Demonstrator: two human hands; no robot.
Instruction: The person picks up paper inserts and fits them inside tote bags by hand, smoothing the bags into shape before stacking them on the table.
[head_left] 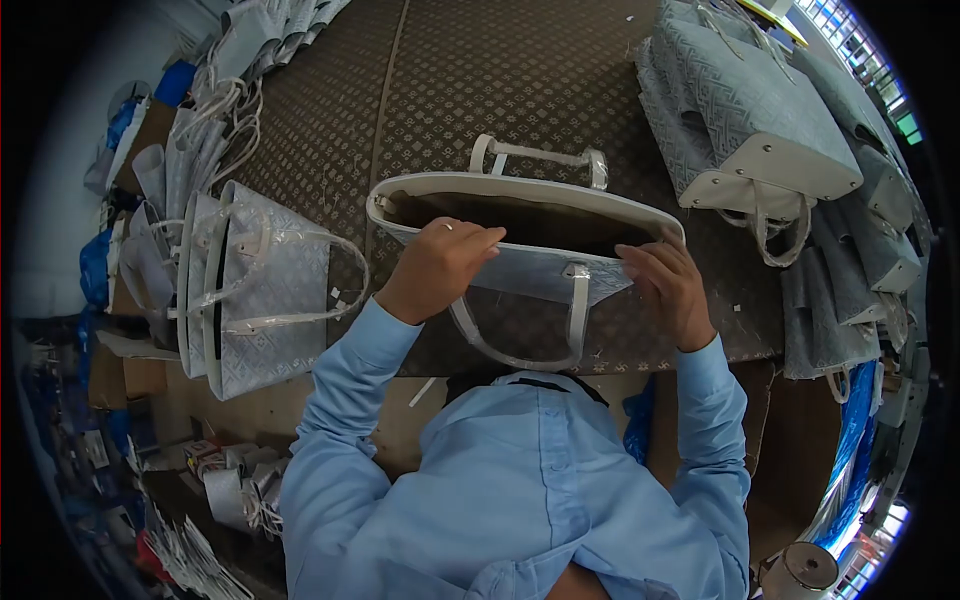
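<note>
A light grey handbag with a pale rim stands in front of me, its mouth open on a dark lining. My left hand is closed on the near rim, left of the middle, thumb and fingers pinching the edge. Toward the right end, my right hand grips the same rim with bent fingers. One plastic-wrapped handle stands up on the far side. The near handle hangs down toward my shirt.
Two grey handbags lie at the left on the brown patterned table cover. More finished bags are piled at the right. Bag pieces and straps heap up at the far left. A cardboard box is below the table edge.
</note>
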